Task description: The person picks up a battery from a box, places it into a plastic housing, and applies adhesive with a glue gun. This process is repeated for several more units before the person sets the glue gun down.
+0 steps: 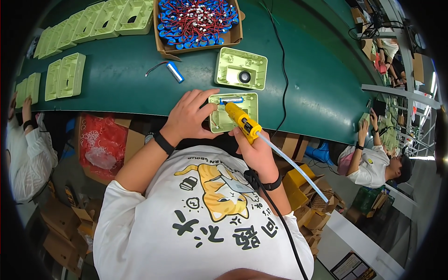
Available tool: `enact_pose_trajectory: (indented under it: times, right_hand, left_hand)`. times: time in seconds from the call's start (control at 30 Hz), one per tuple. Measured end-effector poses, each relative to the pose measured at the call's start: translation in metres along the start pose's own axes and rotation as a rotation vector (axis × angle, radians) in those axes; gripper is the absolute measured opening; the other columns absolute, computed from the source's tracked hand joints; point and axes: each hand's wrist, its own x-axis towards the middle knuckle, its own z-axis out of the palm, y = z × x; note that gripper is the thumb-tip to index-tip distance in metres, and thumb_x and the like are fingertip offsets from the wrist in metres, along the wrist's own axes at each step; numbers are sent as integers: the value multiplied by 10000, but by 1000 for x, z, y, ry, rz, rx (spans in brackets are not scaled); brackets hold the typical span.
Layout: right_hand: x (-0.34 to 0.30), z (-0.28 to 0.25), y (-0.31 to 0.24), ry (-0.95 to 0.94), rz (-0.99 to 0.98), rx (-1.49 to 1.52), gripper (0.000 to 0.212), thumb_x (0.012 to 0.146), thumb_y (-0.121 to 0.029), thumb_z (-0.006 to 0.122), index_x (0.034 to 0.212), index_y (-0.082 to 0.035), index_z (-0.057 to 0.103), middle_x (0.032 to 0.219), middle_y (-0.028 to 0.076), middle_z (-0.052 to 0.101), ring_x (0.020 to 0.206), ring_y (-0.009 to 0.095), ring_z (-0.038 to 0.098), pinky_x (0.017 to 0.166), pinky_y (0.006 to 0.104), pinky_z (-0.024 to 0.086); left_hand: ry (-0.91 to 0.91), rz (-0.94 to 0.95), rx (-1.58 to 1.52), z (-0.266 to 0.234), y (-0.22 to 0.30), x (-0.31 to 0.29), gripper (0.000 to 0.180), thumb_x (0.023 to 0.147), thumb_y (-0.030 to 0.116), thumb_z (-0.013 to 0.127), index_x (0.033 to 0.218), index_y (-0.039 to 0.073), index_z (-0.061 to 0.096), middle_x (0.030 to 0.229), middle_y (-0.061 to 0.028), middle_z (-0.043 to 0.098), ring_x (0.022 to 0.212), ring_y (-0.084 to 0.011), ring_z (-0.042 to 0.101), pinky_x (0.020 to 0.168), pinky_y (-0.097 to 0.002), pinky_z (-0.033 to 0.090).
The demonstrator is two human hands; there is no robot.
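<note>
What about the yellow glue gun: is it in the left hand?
No, the right hand grips the yellow glue gun, while the left hand is at the light-green case's left side.

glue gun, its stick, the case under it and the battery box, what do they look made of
Glue gun: probably hard plastic, smooth yellow.
Stick: likely hot-melt glue, pale and translucent.
Case: seemingly moulded plastic, pale green, thin-walled.
Box: cardboard, matte brown with a flap.
</note>
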Motion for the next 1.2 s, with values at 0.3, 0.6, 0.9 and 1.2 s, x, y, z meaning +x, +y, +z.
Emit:
enact_pose_trajectory:
  times: [0.3, 0.6, 0.9, 1.2]
  right_hand:
    - [0, 6, -9, -20, 60, 13, 261, 1142, -209, 734, 1180, 48, 749, 896, 43, 802, 608, 83, 649, 543, 261, 535]
    - [-3, 8, -22, 18, -45, -157, 187, 1085, -167, 735, 1139, 13, 730, 770, 204, 737, 692, 426, 741, 643, 466, 569]
    - [-6, 11, -21, 34, -75, -205, 185, 1072, -153, 747, 1156, 11, 728, 776, 220, 727, 694, 442, 731, 650, 464, 572]
    - [-13, 0, -11, 2, -55, 135, 232, 1139, -144, 717, 1286, 21, 785, 928, -3, 754, 738, 60, 637, 619, 274, 562]
  left_hand:
    - [-23, -6, 10, -1, -1, -2, 589, 676, 403, 1008, 1084, 84, 727, 1566, -136, 668, 1176, -367, 671, 990, -463, 556]
    - [-10, -6, 7, -2, 2, 0, 587, 673, 387, 1001, 1103, 87, 738, 1555, -138, 673, 1184, -368, 673, 1001, -464, 559]
    - [-9, -3, 11, -2, 2, -1, 586, 675, 386, 1000, 1105, 87, 738, 1549, -140, 675, 1175, -368, 676, 991, -468, 561]
    - [0, 5, 19, -2, 3, 0, 592, 688, 413, 1003, 1096, 87, 725, 1556, -140, 672, 1148, -362, 672, 966, -464, 557]
